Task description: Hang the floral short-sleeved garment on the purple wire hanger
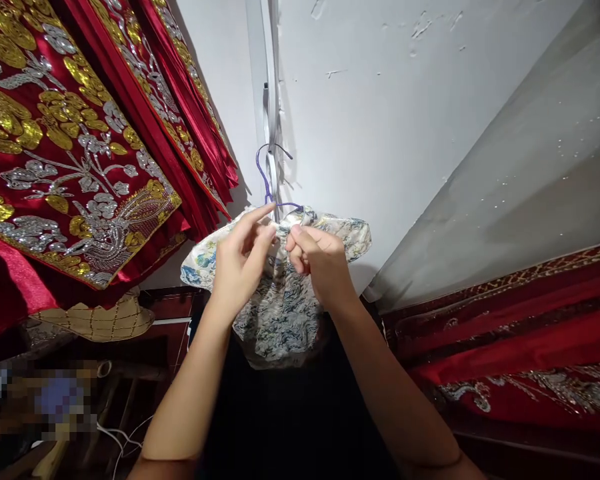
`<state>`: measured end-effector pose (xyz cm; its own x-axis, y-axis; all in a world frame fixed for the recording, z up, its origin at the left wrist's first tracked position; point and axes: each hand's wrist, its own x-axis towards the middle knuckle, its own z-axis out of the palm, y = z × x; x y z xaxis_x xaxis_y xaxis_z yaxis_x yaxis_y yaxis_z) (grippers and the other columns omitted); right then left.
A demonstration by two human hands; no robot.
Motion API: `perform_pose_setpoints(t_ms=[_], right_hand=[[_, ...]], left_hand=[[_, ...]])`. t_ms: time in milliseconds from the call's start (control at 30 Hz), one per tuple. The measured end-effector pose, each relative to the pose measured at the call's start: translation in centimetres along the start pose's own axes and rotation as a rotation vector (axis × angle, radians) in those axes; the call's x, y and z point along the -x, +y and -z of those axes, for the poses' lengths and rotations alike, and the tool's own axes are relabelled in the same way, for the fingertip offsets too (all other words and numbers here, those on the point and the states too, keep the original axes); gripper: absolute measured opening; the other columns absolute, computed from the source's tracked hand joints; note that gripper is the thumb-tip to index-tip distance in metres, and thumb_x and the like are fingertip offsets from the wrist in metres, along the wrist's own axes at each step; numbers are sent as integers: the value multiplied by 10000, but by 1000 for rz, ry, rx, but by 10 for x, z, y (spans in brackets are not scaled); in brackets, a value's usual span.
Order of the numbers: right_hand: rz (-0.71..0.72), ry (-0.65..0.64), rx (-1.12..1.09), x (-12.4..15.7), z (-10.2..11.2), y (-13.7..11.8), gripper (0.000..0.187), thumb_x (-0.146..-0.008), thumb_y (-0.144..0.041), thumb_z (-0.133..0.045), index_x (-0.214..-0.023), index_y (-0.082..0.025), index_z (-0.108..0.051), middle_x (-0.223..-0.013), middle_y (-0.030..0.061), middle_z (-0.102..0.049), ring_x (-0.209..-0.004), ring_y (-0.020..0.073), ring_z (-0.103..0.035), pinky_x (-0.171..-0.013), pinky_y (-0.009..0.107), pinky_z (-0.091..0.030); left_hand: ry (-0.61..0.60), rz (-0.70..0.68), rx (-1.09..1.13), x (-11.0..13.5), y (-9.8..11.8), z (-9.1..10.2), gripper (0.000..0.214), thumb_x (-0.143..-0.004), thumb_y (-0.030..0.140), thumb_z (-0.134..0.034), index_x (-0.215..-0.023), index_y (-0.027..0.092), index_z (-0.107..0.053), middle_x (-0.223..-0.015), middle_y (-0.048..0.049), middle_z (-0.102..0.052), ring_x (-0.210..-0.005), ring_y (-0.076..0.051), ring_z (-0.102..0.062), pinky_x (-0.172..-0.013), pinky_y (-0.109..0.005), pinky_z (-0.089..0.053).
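Observation:
A floral top (285, 307) in cream, blue and yellow, with a crinkled body and wide sleeves, hangs on a purple wire hanger (263, 170). At the left side of its neckline is my left hand (243, 257), index finger stretched up along the hanger. Its thumb and a curled finger close at the collar edge, though the exact grip is partly hidden. My right hand (320, 260) pinches the collar between thumb and bent index finger, just right of the centre. A small whitish bit of the neckline shows between both hands.
The hanger hooks on a pale upright strip (267, 80) against the white wall (360, 133). Red sequined cloths (90, 153) hang at the left. Sheer grey fabric (510, 180) and red embroidered cloth (530, 347) are on the right. White cables (123, 437) lie lower left.

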<state>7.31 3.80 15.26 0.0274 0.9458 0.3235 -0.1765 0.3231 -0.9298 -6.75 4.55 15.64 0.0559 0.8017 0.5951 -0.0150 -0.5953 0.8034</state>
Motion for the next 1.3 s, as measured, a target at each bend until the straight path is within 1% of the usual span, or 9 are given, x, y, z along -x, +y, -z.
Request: perform_pose_setpoints(t_ms=[133,300,467,633,700,867,1033,1167,1300], right_hand=[[87,58,21,0,1,9,382,-929,-450,-605,-651,-193,-557,-481,-71,-334,-449,72,-273,-463,238,-220],[19,30,20,8,0,31,409,-925,-443,-611,-608,-190,-558,-465,-72,-284,-432,70,-224,-465,263,-173],[-244,-76,-322,22,-2,33,410,-862,-424,-678,-586,-191,-485,-443,-103,-230,-414,49,-177,-452,237,-163],[-482,-181,-549,39,-9,36,366,-844,-405,-681,-618,-189,-491,-426,-118,-206,-395,45,-159,-421,210,-161],[-544,-188,-604,45,-11,42,349,-837,-388,-686,-621,-187,-499,-417,-115,-222,-395,48,-153,-411,205,-164],[-666,-142,-815,59,-1,59,391,-829,-329,-693,-588,-204,-412,-410,-121,-185,-401,55,-103,-387,196,-149],[-710,-144,-904,77,20,69,465,-811,-330,-715,-570,-215,-334,-424,-121,-126,-416,62,-82,-389,188,-164],[-616,78,-744,90,29,72,371,-807,-380,-751,-622,-188,-493,-428,-108,-240,-415,55,-166,-410,190,-212],[-547,261,-454,98,29,76,346,-766,-459,-800,-741,-150,-648,-481,-54,-463,-448,58,-359,-451,194,-288]], left_hand=[[-67,-41,-168,-16,4,-10,285,-918,377,-674,-758,142,-664,-626,24,-531,-556,-91,-448,-559,-219,-327],[158,-151,-188,-12,-2,-1,258,-939,328,-648,-757,147,-625,-610,39,-509,-544,-83,-447,-531,-209,-324],[449,-166,26,-26,-1,52,339,-944,276,-648,-649,149,-542,-565,47,-464,-502,-71,-400,-496,-204,-306],[553,237,697,-21,-31,122,386,-1049,228,-442,-669,166,-430,-517,91,-317,-411,-35,-284,-439,-143,-295],[588,336,736,-8,-53,135,401,-1055,175,-377,-654,176,-379,-499,97,-253,-394,-40,-242,-441,-129,-297],[592,492,504,34,-110,116,407,-1004,255,-502,-629,189,-357,-522,91,-243,-430,-60,-252,-505,-174,-342],[673,428,284,84,-145,83,438,-912,435,-648,-639,182,-418,-573,71,-361,-517,-81,-339,-551,-204,-334],[612,423,142,123,-155,71,448,-823,480,-733,-622,158,-495,-619,48,-436,-599,-96,-399,-586,-198,-343],[491,465,147,128,-140,58,441,-828,552,-697,-698,157,-554,-656,31,-466,-598,-107,-416,-581,-209,-354]])
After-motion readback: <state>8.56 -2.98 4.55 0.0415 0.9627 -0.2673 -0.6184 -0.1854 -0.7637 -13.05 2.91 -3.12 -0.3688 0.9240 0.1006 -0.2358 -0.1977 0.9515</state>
